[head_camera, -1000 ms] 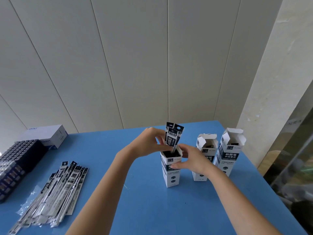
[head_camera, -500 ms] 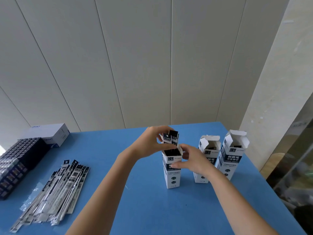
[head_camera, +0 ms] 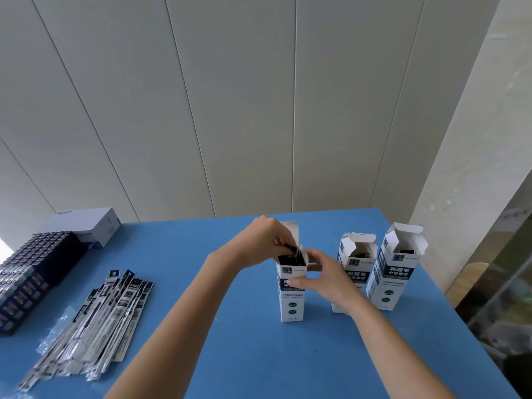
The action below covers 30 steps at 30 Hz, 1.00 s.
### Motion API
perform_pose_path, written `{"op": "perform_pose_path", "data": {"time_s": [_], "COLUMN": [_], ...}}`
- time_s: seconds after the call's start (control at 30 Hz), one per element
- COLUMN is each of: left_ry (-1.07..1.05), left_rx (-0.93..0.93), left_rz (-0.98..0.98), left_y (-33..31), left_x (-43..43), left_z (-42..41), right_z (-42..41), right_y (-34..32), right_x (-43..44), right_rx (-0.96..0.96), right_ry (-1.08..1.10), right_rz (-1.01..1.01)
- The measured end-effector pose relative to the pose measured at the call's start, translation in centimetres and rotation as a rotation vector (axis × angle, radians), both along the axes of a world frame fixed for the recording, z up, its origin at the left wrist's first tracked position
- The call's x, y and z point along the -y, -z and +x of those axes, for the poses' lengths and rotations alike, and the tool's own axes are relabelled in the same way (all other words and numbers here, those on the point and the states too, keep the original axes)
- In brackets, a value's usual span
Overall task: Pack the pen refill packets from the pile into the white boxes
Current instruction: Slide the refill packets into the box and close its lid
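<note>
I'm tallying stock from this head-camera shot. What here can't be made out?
Head view only.
1. How many pen refill packets sit in the nearest tall white printed carton: its walls and the left hand hide them.
2. Contents of the far-right open white carton: dark, too small.
3. Black box stack: cut off by the left edge.

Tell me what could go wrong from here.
The tall white cardboard box stands narrow and upright; if the right hand loosens, a push from the left hand might tip it toward the neighbouring white box. The black-and-white refill packets at its mouth could snag on the raised flap and crumple.
</note>
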State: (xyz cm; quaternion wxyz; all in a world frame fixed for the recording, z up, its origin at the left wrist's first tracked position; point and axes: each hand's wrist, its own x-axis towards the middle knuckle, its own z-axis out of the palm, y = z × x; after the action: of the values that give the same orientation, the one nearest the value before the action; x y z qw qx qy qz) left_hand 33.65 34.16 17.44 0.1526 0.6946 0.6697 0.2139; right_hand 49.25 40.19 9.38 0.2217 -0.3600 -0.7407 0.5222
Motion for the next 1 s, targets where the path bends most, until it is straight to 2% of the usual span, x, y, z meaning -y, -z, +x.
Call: {"op": "perform_pose_path", "data": {"time_s": [0.1,0.2,0.5,0.63,0.73,0.87,1.0], "left_ry": [0.043,0.042,-0.004,-0.02,-0.122,-0.342,-0.544], "left_rx": [-0.167,-0.23,-0.269,-0.149,0.017,0.062,0.034], "left_rz": [-0.067,-0.075,-0.077,-0.024,0.117,0.375,0.297], "left_y": [0.2,-0.3,0.1,0.4,1.1,3.6,6.5], "left_x": [-0.2,-0.1,-0.3,0.5,2.0,4.1,6.9], "left_z": [0.7,0.9,1.6,1.2,0.5,-0.4,-1.4], "right_z": [0.0,0.1,0.3,0.4,0.5,0.7,1.0], "right_y": [0.2,0.3,0.7,0.8,1.5,2.8,4.0], "right_x": [0.2,0.3,0.2,0.3,0.5,1.0,1.8], "right_rx": [-0.017,-0.025,-0.045,-0.087,-0.104,-0.056,0.027], "right_ry": [0.01,0.006,-0.007,-0.01,-0.017,-0.033,-0.032], "right_rz": [-0.003,-0.006,-0.002,0.002,-0.021,-0.007,-0.026]}}
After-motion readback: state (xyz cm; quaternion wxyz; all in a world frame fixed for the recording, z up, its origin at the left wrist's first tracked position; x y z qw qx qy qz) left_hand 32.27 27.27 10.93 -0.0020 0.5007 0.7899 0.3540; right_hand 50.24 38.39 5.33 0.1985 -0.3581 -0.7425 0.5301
